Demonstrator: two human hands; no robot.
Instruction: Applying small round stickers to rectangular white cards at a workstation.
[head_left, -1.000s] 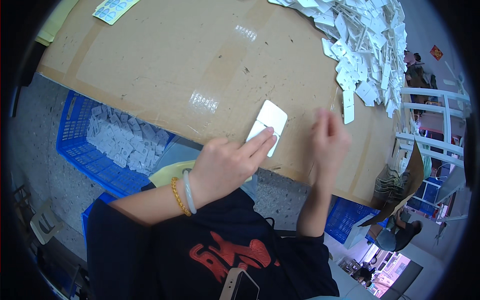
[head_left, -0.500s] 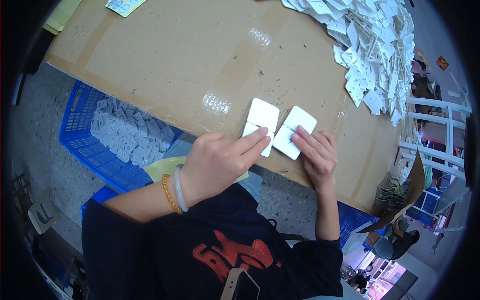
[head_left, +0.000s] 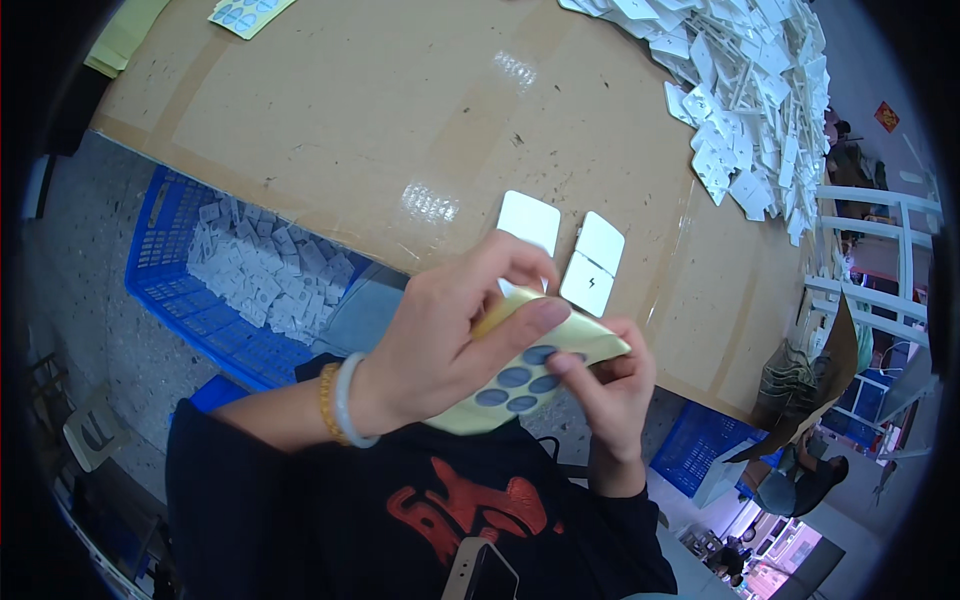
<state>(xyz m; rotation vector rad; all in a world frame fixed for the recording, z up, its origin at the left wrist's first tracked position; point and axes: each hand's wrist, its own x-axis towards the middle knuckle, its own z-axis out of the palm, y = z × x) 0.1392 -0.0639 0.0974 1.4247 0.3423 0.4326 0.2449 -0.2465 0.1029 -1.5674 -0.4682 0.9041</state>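
My left hand [head_left: 440, 335] grips a pale yellow sheet [head_left: 465, 415] bearing rows of round grey-blue stickers. The sheet is bent, and it hangs in front of me by the table's near edge. My right hand [head_left: 615, 395] pinches the same sheet at its right side, the thumb pressed near a sticker. Just beyond my hands, two white flat plastic pieces lie on the table. The left piece [head_left: 530, 217] is partly covered by my left hand; the right piece [head_left: 594, 265] shows a crosswise seam and a small dark bolt mark.
A large heap of white plastic pieces [head_left: 750, 100] covers the far right of the brown table [head_left: 350, 110]. More sticker sheets [head_left: 245, 15] lie far left. Below the table's left edge stands a blue basket [head_left: 190, 325] with many small white pieces. Another person [head_left: 800, 485] sits at right.
Both hands have left the two white pieces and drawn back toward me. The sticker sheet, earlier low behind my left wrist, is now raised between both hands.
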